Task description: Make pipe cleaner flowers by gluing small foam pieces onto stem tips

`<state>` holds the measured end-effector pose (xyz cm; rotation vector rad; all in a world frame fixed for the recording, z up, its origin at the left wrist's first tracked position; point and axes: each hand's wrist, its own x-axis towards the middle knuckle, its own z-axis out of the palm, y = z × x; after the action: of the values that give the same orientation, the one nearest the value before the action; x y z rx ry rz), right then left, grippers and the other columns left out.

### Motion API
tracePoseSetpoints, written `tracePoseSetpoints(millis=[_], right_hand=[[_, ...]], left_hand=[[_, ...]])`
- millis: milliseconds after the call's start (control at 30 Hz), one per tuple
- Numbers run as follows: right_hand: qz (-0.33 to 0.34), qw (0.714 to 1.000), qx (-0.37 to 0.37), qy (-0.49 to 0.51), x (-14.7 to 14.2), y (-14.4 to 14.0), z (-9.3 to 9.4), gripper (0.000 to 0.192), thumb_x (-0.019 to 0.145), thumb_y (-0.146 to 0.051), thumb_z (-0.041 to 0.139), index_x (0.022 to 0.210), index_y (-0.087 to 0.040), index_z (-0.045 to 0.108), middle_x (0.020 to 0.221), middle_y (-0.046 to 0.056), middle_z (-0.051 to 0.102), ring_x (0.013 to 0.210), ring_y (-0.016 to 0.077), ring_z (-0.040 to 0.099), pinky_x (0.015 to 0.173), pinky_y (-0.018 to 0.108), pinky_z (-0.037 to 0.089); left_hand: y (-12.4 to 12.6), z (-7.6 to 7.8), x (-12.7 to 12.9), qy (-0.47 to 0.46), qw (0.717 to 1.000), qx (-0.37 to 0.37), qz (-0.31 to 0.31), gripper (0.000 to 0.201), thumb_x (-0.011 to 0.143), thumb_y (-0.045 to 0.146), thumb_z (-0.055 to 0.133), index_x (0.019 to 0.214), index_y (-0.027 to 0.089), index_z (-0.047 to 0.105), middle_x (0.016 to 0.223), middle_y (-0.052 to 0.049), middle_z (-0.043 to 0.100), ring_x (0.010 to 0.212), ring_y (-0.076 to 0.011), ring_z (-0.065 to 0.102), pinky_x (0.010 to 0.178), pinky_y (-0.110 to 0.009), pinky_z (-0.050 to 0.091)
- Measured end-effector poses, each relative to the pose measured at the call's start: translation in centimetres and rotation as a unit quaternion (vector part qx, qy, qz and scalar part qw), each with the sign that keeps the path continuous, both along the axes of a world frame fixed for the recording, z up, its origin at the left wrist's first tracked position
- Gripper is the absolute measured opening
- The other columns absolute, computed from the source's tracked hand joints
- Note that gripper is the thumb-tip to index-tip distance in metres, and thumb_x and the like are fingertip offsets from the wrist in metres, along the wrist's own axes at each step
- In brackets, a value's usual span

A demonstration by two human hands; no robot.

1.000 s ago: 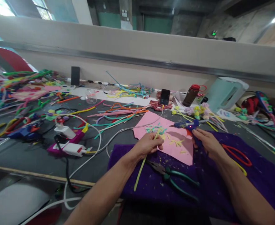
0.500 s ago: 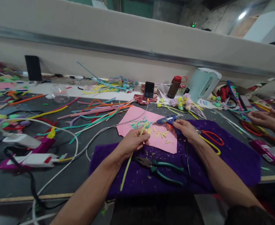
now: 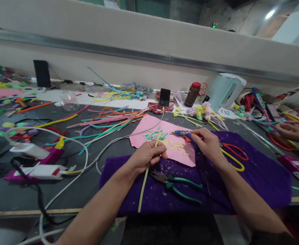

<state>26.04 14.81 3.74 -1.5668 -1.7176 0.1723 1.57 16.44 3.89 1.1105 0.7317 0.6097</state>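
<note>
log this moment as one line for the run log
left hand: grips yellow-green stem | right hand: holds glue gun, nozzle over pink sheet | pliers: idle on purple cloth

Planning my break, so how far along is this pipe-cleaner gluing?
Done: short yellow and teal cut pieces lie on the pink felt sheet, and finished fuzzy flowers sit behind it. In hand: the left hand holds a yellow-green pipe cleaner stem, and the right hand grips a blue glue gun. Left: many long pipe cleaners lie uncut.
</note>
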Motion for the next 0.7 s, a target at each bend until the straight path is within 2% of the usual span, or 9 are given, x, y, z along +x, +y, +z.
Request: tracePoseSetpoints(millis=[67,133,267,533,700], right_hand=[[0.113,0.992,-0.006,0.058,-1.8,-0.9,0.6,0.016,0.082,-0.03,0.051,0.084,-0.02,0.064,0.081,0.004,0.063,0.075,0.0165,0.057,0.065,0.027,0.042],[0.189,0.979,-0.011,0.077,-3.5,-1.6,1.0,0.014,0.081,-0.027,0.054,0.088,-0.02,0.064,0.086,0.005,0.063,0.077,0.0165,0.058,0.063,0.027,0.043],[0.278,0.958,-0.01,0.074,-5.2,-1.8,1.0,0.012,0.08,-0.024,0.056,0.088,-0.02,0.065,0.079,0.004,0.064,0.074,0.0157,0.058,0.065,0.028,0.044],[0.293,0.953,-0.017,0.076,-5.2,-1.9,0.4,0.009,0.081,-0.021,0.054,0.08,-0.019,0.063,0.076,0.004,0.063,0.071,0.0146,0.058,0.066,0.028,0.045],[0.251,0.958,-0.036,0.13,-4.2,-1.7,0.6,0.01,0.081,-0.022,0.054,0.075,-0.017,0.06,0.072,0.002,0.058,0.064,0.0115,0.054,0.059,0.024,0.043]], left_hand=[[-0.1,-0.2,0.1,-0.011,1.0,-0.002,-0.012,0.022,0.076,0.032,0.056,0.069,0.012,0.053,0.063,-0.002,0.062,0.03,0.0011,0.029,0.034,-0.019,0.007],[-0.3,-0.3,0.2,-0.015,1.0,-0.001,-0.025,0.022,0.076,0.033,0.056,0.07,0.012,0.053,0.064,-0.002,0.062,0.031,0.001,0.03,0.034,-0.019,0.008],[-0.7,-0.3,0.5,-0.013,0.999,-0.01,-0.041,0.021,0.076,0.033,0.057,0.071,0.013,0.053,0.062,-0.001,0.062,0.031,0.0006,0.03,0.034,-0.018,0.01],[-1.1,-0.2,0.7,0.0,0.998,-0.01,-0.059,0.023,0.074,0.035,0.057,0.07,0.012,0.054,0.057,0.0,0.058,0.031,-0.0001,0.028,0.033,-0.019,0.011],[-1.5,0.0,1.0,0.017,0.999,0.009,-0.038,0.025,0.078,0.04,0.051,0.074,0.015,0.049,0.062,0.001,0.057,0.032,-0.0011,0.028,0.032,-0.017,0.014]])
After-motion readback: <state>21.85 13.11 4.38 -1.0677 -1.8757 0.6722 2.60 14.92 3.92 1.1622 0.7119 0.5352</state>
